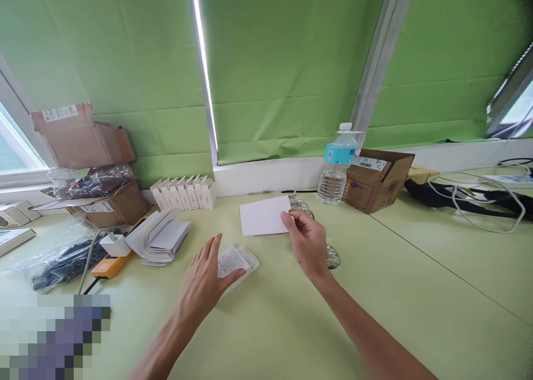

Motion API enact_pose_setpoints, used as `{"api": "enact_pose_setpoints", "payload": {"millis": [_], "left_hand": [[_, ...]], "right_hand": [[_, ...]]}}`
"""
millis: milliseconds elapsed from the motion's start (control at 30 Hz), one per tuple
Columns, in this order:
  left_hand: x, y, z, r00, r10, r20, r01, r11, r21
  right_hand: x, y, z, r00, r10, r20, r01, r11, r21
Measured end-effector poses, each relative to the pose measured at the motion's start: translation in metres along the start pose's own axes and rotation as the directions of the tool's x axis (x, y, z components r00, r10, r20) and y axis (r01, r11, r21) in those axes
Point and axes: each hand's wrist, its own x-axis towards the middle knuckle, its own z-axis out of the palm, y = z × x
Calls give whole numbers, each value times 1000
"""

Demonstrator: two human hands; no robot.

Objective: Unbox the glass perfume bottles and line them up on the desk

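Our right hand (307, 241) has its fingers clamped on the white card (264, 216); our left hand's (208, 274) fingers spread apart.

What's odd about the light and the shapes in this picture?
Head view: light glares through the gap between the green blinds; the window frames lean, probably wide-lens distortion; coarse blocks hide the lower left corner; the top right corner darkens.
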Motion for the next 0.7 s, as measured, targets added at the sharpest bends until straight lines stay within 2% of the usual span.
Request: {"api": "enact_pose_setpoints", "payload": {"millis": [100,267,367,500,600,700], "left_hand": [[0,4,-4,995,10,-96,-15,998,-60],[0,7,-11,988,120,-101,-128,988,-86],[1,6,-14,984,143,-108,-153,985,-83],[1,2,-17,968,131,-214,-157,982,-108],[1,-1,-18,959,149,-242,-186,973,-136],[2,0,-19,962,88,-259,-146,966,-213]], "right_hand": [[-8,-10,5,981,118,156,-128,990,57],[-15,-22,9,870,310,382,-387,911,142],[-13,-24,7,828,340,446,-451,876,170],[-9,-23,2,774,379,507,-537,818,209],[-7,-22,1,743,377,552,-568,793,222],[-8,-22,2,720,388,575,-582,789,198]]}}
